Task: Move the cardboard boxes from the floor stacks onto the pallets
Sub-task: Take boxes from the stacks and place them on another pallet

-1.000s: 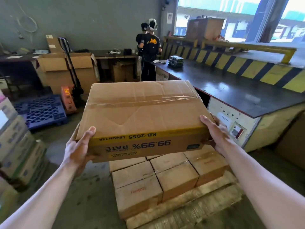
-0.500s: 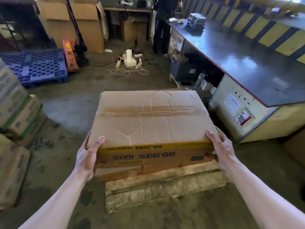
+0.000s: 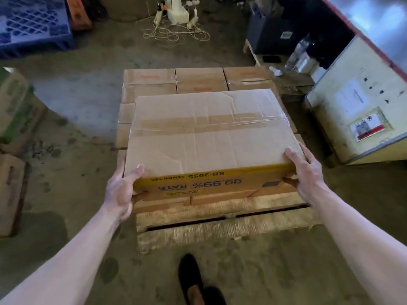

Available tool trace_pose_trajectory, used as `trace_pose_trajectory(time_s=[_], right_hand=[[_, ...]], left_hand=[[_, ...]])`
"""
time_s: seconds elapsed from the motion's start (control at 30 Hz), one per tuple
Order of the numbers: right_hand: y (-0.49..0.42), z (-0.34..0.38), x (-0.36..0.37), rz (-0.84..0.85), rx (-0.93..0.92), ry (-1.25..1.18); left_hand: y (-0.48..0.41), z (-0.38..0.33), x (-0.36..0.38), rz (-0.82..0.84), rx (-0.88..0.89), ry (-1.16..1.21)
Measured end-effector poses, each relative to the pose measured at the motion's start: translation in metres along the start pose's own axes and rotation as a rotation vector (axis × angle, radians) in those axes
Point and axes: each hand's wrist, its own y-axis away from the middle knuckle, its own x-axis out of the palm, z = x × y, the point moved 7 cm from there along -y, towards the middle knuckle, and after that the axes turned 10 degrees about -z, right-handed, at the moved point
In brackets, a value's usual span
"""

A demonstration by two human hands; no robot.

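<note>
I hold one cardboard box [image 3: 209, 137] in the middle of the frame, just over the wooden pallet [image 3: 224, 225]. My left hand [image 3: 120, 190] grips its near left corner, and my right hand [image 3: 307, 175] grips its near right corner. The fingers of both hands are closed around the box edges, with the thumbs on top.

On the pallet there is already a layer of smaller brown boxes [image 3: 176, 81]; I see them behind my box and a little under its near edge. So I judge that a part of the work is done and this box goes on top of that layer. I cannot tell if its bottom already touches the boxes below or is just above them, because the box itself hides the gap.

More boxes [image 3: 15, 119] stand on the floor at the left edge of the frame, so I think there is work left. These are cut off by the frame and blurred, and I cannot count them. The far side of the pallet layer is partly hidden too. My fingers under the box are not visible. At the bottom of the frame only a dark shoe [image 3: 191, 280] shows.
</note>
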Motion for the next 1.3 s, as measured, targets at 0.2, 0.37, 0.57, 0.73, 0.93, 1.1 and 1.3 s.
trace_pose_trajectory(time_s=[0.2, 0.37, 0.57, 0.73, 0.93, 1.1, 1.3], right_hand=[[-0.045, -0.040, 0.022, -0.017, 0.070, 0.007], [-0.082, -0.068, 0.029, -0.009, 0.115, 0.003], [-0.126, -0.101, 0.026, -0.010, 0.154, 0.013], [-0.165, -0.121, 0.027, 0.029, 0.160, 0.025], [-0.199, -0.148, 0.028, 0.058, 0.153, 0.049], [-0.208, -0.164, 0.019, 0.067, 0.144, 0.040], [-0.196, -0.177, -0.005, 0.072, 0.172, 0.071]], left_hand=[[-0.055, 0.027, 0.037, 0.023, -0.033, -0.005], [-0.080, 0.056, 0.059, 0.044, -0.055, -0.013], [-0.093, 0.094, 0.091, 0.078, -0.096, -0.021], [-0.108, 0.119, 0.116, 0.071, -0.124, -0.021], [-0.113, 0.147, 0.132, 0.031, -0.151, 0.004], [-0.106, 0.163, 0.141, -0.006, -0.129, 0.006], [-0.098, 0.177, 0.145, -0.022, -0.146, -0.023]])
